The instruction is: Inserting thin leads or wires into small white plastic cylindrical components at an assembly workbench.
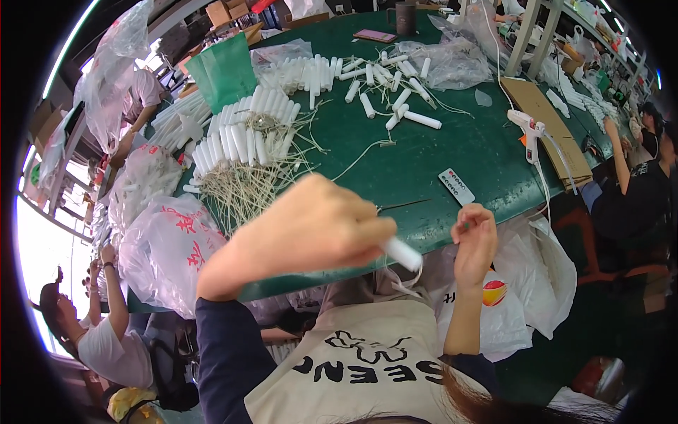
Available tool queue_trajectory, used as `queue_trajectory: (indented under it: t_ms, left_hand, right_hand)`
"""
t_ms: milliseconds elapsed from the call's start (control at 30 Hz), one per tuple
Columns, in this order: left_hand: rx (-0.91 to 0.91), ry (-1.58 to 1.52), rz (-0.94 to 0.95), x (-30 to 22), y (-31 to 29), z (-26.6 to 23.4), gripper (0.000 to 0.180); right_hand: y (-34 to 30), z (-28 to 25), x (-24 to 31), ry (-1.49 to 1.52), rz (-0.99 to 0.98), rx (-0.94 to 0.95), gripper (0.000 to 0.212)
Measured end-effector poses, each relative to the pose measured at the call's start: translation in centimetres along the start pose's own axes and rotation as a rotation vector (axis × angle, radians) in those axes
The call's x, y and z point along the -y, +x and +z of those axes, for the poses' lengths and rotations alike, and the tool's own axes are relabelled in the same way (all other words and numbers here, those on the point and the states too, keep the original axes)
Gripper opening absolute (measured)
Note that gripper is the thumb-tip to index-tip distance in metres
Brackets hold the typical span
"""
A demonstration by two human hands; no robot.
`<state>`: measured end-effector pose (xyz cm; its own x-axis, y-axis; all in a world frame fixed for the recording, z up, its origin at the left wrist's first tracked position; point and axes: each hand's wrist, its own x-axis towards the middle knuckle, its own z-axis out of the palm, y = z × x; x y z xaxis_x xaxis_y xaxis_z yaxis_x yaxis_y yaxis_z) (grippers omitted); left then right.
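heap of wired white tubes point(240, 141) lies far left on green table point(424, 162). left hand point(311, 230) is closed on one white tube point(404, 253) over table edge; its wire point(406, 279) dangles. right hand point(474, 240) is pinched shut, contents unclear. trimming step judged; wire end must be caught.

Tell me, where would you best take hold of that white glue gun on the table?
Take the glue gun by its handle, coming from above on the near side. It appears to stand with the nozzle end pointing left, and its cord trails down toward the table edge, so the handle seems the free part.
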<state>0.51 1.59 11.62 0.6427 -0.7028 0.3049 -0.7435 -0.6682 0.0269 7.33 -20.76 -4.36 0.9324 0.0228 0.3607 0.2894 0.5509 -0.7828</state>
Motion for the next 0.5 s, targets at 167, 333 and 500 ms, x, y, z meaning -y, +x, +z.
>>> queue_trajectory:
  t_ms: [167, 333, 500]
  left_hand:
    - [0.068, 0.079, 0.083, -1.9, -0.3, 3.5, 0.018]
    - [0.066, 0.076, 0.099, -1.4, 0.1, 4.0, 0.024]
    - [-0.132, -0.737, -0.335, -0.5, -0.9, 2.6, 0.038]
  right_hand:
    - [-1.0, 2.0, 2.8, -0.32, -0.02, 0.537, 0.035]
    - [-2.6, 2.4, 3.8, -0.413, 0.224, 0.688, 0.025]
    - [-2.4, -0.3, 3.9, -0.118, 0.262, 0.647, 0.025]
